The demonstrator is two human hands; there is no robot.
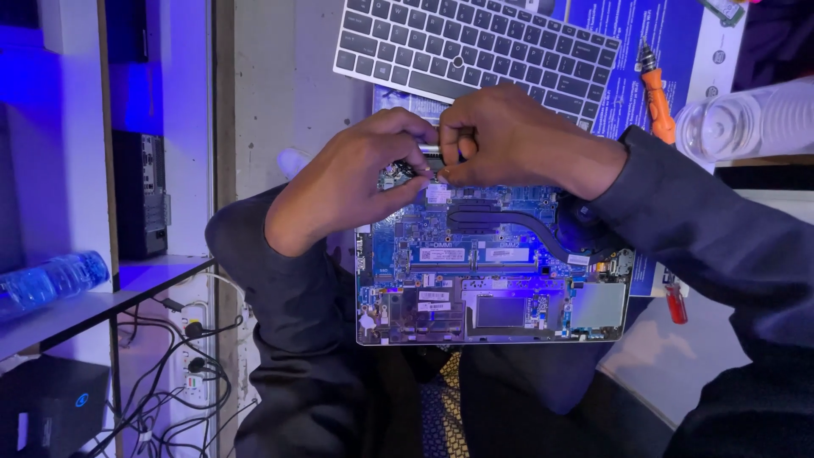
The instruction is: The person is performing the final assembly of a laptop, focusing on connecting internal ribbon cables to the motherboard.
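An opened laptop base (492,271) lies in front of me with its blue circuit board, black heat pipe and silver frame exposed. My left hand (356,178) and my right hand (509,136) meet at the board's far left edge. Both pinch a small dark metal part (431,153) between fingertips, just above the board. What kind of part it is stays mostly hidden by the fingers. A detached laptop keyboard (475,42) lies just beyond my hands.
An orange-handled screwdriver (655,93) lies right of the keyboard on a blue printed mat (644,42). A clear plastic bottle (746,119) lies at the right. A red-handled tool (676,304) sits by the laptop's right edge. Shelves, another bottle (51,280) and cables (182,373) stand left.
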